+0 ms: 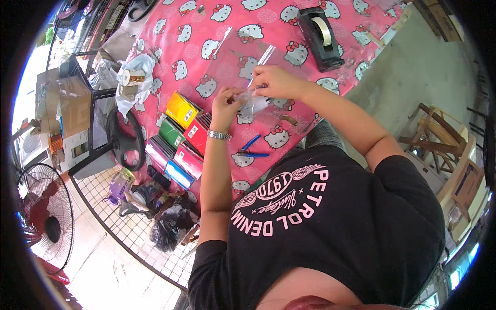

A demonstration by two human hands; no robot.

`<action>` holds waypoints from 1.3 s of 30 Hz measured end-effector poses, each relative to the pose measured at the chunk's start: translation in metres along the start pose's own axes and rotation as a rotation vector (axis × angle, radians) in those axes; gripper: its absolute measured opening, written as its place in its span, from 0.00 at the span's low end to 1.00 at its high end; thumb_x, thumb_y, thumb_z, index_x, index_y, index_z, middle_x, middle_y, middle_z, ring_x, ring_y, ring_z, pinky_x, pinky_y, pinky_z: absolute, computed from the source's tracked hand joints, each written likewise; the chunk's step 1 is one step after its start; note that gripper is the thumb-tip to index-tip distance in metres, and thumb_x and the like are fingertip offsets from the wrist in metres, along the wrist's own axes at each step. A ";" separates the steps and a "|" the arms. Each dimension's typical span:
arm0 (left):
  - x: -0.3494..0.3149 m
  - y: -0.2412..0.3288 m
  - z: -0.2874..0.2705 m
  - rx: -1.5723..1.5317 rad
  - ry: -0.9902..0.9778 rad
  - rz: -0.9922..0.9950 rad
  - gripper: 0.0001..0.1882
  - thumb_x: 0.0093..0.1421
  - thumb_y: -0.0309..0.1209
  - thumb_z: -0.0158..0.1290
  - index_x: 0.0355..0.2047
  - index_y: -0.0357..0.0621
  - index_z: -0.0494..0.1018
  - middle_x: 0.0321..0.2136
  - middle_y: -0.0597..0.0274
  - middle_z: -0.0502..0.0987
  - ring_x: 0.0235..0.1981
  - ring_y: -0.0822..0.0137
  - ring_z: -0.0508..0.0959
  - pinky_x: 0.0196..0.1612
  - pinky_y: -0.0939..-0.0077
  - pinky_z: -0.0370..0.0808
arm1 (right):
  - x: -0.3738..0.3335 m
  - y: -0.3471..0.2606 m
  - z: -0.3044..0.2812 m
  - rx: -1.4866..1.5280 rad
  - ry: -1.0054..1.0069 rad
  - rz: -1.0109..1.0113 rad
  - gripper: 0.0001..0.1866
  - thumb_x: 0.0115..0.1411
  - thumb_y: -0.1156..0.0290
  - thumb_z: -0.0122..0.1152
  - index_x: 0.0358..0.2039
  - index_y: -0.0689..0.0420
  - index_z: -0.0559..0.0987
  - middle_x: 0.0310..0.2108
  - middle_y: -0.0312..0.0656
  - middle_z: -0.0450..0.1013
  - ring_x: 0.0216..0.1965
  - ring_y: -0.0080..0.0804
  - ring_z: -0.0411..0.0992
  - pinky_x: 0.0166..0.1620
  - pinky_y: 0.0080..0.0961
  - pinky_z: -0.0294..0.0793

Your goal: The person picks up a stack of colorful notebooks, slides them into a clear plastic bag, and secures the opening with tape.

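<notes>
I find the left hand (226, 107) and right hand (277, 82) both engaged: fingers pinched on a clear plastic bag (254, 107) — held over the pink-covered desk (201, 26). I record spiral notebooks (171, 133) to the left, blue-handled pliers (254, 154) below the hands — and a black tape dispenser (314, 41) at upper right.

Center of the frame: two hands, one left hand (226, 107) and one right hand (275, 82), one wristwatch (219, 135), and at least one clear bag (255, 107). Left of center: six notebooks (195, 137) visible, any underneath hidden. Below center: one pair of pliers (253, 154). Upper right: one tape dispenser (326, 56), one tape roll (323, 30). Lower left: one fan (50, 227), one purple bottle (120, 185).
</notes>
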State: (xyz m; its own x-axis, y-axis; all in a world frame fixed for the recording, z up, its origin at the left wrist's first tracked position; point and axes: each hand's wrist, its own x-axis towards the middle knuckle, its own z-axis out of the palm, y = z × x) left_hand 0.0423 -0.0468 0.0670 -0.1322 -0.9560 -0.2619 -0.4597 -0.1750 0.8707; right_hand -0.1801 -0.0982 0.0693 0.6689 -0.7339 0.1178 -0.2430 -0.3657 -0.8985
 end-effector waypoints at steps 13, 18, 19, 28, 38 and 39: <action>-0.042 0.053 -0.002 0.288 -0.107 0.419 0.21 0.44 0.18 0.56 0.42 0.40 0.74 0.40 0.54 0.73 0.43 0.55 0.74 0.46 0.68 0.72 | -0.043 -0.028 -0.008 -0.269 0.012 -0.283 0.21 0.48 0.72 0.59 0.46 0.56 0.75 0.35 0.41 0.72 0.40 0.42 0.71 0.42 0.33 0.72; -0.044 0.025 0.020 0.488 0.108 0.522 0.15 0.42 0.18 0.58 0.34 0.38 0.76 0.37 0.56 0.75 0.38 0.57 0.75 0.41 0.69 0.73 | -0.052 -0.027 0.027 -0.492 0.163 -0.276 0.20 0.46 0.73 0.60 0.42 0.56 0.75 0.35 0.38 0.71 0.38 0.38 0.68 0.44 0.35 0.70; -0.044 0.023 0.024 0.482 0.156 0.518 0.14 0.41 0.19 0.59 0.32 0.38 0.77 0.36 0.56 0.75 0.37 0.57 0.75 0.40 0.69 0.73 | -0.053 -0.029 0.030 -0.519 0.160 -0.244 0.18 0.46 0.73 0.60 0.41 0.56 0.75 0.34 0.38 0.71 0.38 0.38 0.68 0.44 0.35 0.70; -0.034 0.015 0.034 0.223 0.385 0.046 0.08 0.37 0.29 0.65 0.21 0.45 0.80 0.36 0.59 0.71 0.42 0.59 0.69 0.45 0.66 0.67 | -0.028 -0.042 0.039 -0.387 0.196 0.218 0.27 0.51 0.75 0.56 0.54 0.55 0.66 0.29 0.43 0.73 0.33 0.43 0.71 0.41 0.39 0.68; -0.013 0.016 0.019 0.510 0.198 0.041 0.13 0.34 0.39 0.67 0.22 0.51 0.81 0.39 0.63 0.75 0.48 0.58 0.67 0.52 0.57 0.59 | -0.086 0.039 -0.088 -0.355 0.731 0.590 0.21 0.55 0.56 0.60 0.41 0.59 0.76 0.31 0.47 0.77 0.35 0.37 0.75 0.40 0.32 0.72; -0.006 0.025 0.020 0.536 0.127 0.053 0.14 0.34 0.40 0.67 0.23 0.50 0.80 0.38 0.63 0.76 0.48 0.59 0.67 0.52 0.57 0.59 | -0.115 0.081 -0.100 -0.643 0.847 0.598 0.21 0.54 0.56 0.61 0.40 0.61 0.76 0.28 0.47 0.77 0.33 0.37 0.75 0.38 0.31 0.72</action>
State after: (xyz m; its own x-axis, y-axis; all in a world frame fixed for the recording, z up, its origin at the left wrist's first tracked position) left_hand 0.0136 -0.0412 0.0821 -0.0759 -0.9869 -0.1426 -0.8422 -0.0131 0.5391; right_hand -0.3466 -0.1004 0.0252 -0.2784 -0.9368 0.2117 -0.8199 0.1170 -0.5605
